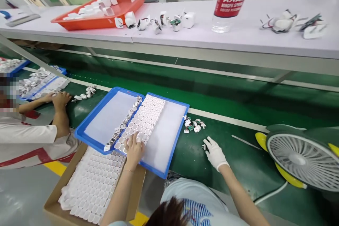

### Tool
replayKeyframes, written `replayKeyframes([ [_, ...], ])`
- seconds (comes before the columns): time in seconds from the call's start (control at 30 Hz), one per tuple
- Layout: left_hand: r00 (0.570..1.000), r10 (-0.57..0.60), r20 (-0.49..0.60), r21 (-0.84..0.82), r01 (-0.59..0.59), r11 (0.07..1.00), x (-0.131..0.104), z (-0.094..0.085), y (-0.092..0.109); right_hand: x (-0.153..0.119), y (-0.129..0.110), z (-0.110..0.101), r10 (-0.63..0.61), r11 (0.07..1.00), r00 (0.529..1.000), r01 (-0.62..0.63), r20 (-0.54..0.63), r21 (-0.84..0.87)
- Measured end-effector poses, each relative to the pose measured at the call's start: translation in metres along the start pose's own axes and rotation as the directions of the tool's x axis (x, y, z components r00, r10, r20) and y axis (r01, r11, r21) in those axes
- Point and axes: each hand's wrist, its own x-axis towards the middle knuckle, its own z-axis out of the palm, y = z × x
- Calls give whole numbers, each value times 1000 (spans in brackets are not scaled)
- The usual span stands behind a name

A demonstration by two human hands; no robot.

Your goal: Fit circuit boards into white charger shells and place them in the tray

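My bare left hand (pixel 134 148) reaches over the right-hand blue tray (pixel 178 137). Its fingers are bent and slightly apart, with their tips on the rows of small white plastic cases (pixel 148 113); whether one is gripped is hidden. On the green bench, my right hand (pixel 215 153), in a white glove, pinches a small part with metal prongs (pixel 203 146) between thumb and fingers. Just beyond it lies a loose pile of small circuit boards with white pieces (pixel 194 125). A line of assembled white units (pixel 124 122) runs along the inner side of the left-hand blue tray (pixel 91 118).
A cardboard box (pixel 54 203) of white cases stands below the trays. A fan (pixel 299 159) is at the right. Above run a shelf (pixel 169 44) with an orange tray (pixel 92 24), a water bottle (pixel 230 3) and loose parts. At left sits a co-worker (pixel 34 137).
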Motion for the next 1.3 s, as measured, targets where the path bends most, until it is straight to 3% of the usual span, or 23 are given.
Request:
replayKeyframes([
  [0.17, 992, -108, -71, 50, 112, 993, -52, 4, 15, -22, 4, -20, 38, 933, 999, -28, -19, 358],
  [0.3, 983, -175, -54, 32, 176, 984, -77, -2, 17, -39, -6, -39, 27, 761, 999, 2, -35, 649],
  [0.43, 979, -203, -14, -26, 202, 979, -73, -9, 23, -59, -25, -52, -19, 495, 998, 59, -57, 867],
  [0.57, 970, -241, 8, -112, 241, 964, -65, -23, 36, -76, -50, -61, -50, 217, 992, 120, -112, 969],
  [0.67, 977, -206, 62, -226, 214, 950, -61, -36, 60, -85, -69, -68, -61, 39, 987, 154, -152, 987],
  [0.77, 991, -56, 123, -399, 101, 911, -58, -50, 102, -95, -86, -77, -77, -84, 984, 155, -161, 984],
  [0.83, 987, 99, 130, -550, -12, 835, -57, -65, 135, -103, -96, -83, -89, -127, 983, 146, -158, 981],
  [0.9, 947, 310, 82, -802, -122, 585, -56, -83, 167, -110, -106, -91, -114, -145, 981, 143, -160, 979],
  [0.97, 916, 401, 16, -909, -154, 388, -55, -104, 192, -117, -115, -100, -157, -129, 970, 164, -184, 978],
  [1.03, 897, 442, -22, -949, -158, 273, -56, -121, 209, -124, -121, -110, -200, -82, 955, 206, -219, 975],
  [1.17, 876, 479, -53, -977, -144, 157, -59, -143, 229, -134, -120, -124, -194, -41, 957, 214, -217, 976],
  [1.3, 894, 442, 74, -986, 0, 165, -62, -147, 241, -137, -109, -126, -149, -76, 984, 91, -101, 993],
])
